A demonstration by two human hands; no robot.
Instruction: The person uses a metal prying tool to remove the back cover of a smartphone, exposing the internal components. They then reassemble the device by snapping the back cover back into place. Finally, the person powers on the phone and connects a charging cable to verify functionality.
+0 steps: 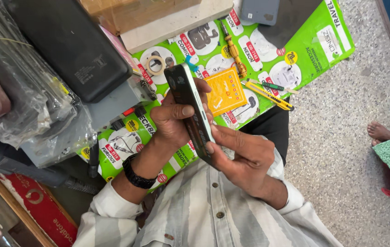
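Observation:
I grip a dark smartphone (186, 93) edge-on between both hands, over my lap. My left hand (173, 122), with a black band at the wrist, wraps the phone's middle from the left, thumb lying across its back. At the lower end of the phone, my right hand (243, 155) presses its thumb along the side edge. Part of the phone is hidden behind my fingers.
A green printed mat (316, 50) carries a yellow card (225, 91), a yellow utility knife (268, 95), a tape roll (155, 65) and a yellow-handled screwdriver (235, 52). A black box (67, 45) and plastic bags (21, 100) crowd the left. Another person's foot (380, 132) rests on the speckled floor at right.

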